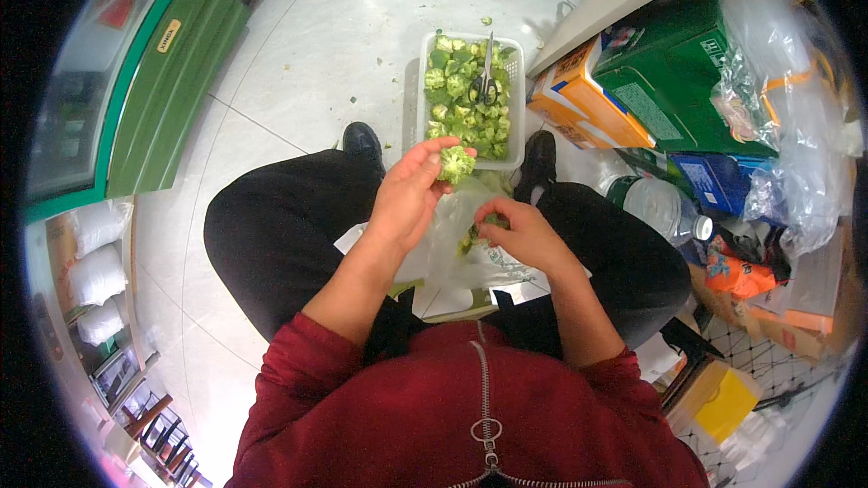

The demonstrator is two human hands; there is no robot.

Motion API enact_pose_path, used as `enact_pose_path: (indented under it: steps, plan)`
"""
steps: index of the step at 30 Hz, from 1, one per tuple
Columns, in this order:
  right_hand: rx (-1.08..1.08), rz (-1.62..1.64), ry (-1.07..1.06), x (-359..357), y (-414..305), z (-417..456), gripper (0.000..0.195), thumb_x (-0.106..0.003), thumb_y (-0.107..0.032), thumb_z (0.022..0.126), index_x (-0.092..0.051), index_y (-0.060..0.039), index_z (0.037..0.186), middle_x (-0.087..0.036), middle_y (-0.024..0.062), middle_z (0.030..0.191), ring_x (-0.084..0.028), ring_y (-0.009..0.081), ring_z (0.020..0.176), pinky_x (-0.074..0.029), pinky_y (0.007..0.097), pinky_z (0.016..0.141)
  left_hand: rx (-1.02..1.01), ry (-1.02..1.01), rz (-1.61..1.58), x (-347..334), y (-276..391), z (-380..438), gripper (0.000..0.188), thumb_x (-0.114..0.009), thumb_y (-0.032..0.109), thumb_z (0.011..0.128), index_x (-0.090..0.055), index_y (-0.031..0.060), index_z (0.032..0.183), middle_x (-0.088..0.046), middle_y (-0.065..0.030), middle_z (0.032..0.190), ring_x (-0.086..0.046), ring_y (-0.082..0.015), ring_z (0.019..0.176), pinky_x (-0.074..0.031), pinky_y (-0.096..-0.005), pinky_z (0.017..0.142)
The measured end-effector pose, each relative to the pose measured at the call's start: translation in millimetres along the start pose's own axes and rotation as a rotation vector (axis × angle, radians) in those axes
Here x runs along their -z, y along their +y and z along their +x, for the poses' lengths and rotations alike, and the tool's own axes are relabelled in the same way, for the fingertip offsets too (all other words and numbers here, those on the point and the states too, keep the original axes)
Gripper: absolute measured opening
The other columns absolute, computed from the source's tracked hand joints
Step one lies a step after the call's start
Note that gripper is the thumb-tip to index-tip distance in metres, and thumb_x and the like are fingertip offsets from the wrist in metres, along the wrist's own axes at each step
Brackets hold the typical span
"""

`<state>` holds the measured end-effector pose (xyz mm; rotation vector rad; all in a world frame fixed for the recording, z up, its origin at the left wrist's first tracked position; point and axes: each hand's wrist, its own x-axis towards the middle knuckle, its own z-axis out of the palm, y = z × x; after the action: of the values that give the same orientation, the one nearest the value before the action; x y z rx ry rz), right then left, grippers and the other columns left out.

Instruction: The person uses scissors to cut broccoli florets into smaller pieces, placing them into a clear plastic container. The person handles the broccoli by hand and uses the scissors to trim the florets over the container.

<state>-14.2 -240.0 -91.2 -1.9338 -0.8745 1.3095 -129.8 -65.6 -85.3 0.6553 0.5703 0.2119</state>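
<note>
My left hand (413,193) holds a pale green broccoli floret (456,164) between thumb and fingers, just short of the basket's near rim. In my right hand (517,230) are small dark green pieces (497,220), probably broccoli trimmings, above a translucent plastic bag (451,244) between my knees. Beyond my hands a white plastic basket (518,118) stands on the floor, filled with cut broccoli florets (444,78). Black-handled scissors (485,85) lie on top of the florets, blades pointing away from me.
Green scraps (352,99) dot the tiled floor (298,47). At the right are cardboard boxes (576,98), a large clear plastic bottle (654,207) and an orange packet (739,271). A green glass-fronted cabinet (176,81) stands at the left, near wrapped white packs (98,281).
</note>
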Motion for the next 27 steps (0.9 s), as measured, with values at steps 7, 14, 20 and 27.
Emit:
enact_pose_path:
  steps: [7,14,20,27]
  plan:
    - [0.062,-0.311,0.175,2.0,3.6,-7.8,0.019,-0.062,-0.015,0.086,-0.064,-0.0003,0.098,-0.067,0.013,0.082,-0.065,0.0172,0.073,-0.051,0.0279,0.069,0.023,0.019,0.064,1.0,-2.6,-4.4,0.033,-0.042,0.009,0.097,-0.05,0.0009,0.127,-0.059,-0.0138,0.121,-0.057,-0.0172,0.103,-0.047,-0.0286,0.087]
    - [0.042,0.184,0.387,39.4,22.9,60.6,0.022,-0.051,-0.011,0.09,-0.063,-0.0032,0.107,-0.069,0.0098,0.093,-0.068,0.0184,0.08,-0.054,0.0314,0.067,0.086,0.053,0.021,-1.2,-1.3,-1.9,0.035,-0.045,0.006,0.094,-0.046,-0.0039,0.127,-0.057,-0.0183,0.12,-0.06,-0.0266,0.107,-0.05,-0.0363,0.093]
    - [-0.118,0.225,0.434,46.6,96.4,175.3,0.036,-0.056,-0.011,0.086,-0.057,-0.0035,0.122,-0.064,0.0141,0.113,-0.067,0.0221,0.084,-0.054,0.0333,0.069,0.114,0.102,0.048,-8.1,6.3,-4.5,0.029,-0.049,0.005,0.092,-0.044,-0.0016,0.119,-0.057,-0.0188,0.119,-0.06,-0.0288,0.109,-0.052,-0.0386,0.09]
    - [-0.277,0.203,0.587,30.0,156.3,285.6,0.042,-0.059,-0.007,0.086,-0.048,0.0033,0.125,-0.057,0.0179,0.119,-0.064,0.0225,0.081,-0.053,0.0337,0.063,0.122,0.054,0.41,-29.9,103.8,-38.7,0.031,-0.054,0.007,0.092,-0.045,0.0005,0.121,-0.063,-0.0192,0.109,-0.068,-0.0267,0.087,-0.055,-0.0291,0.064]
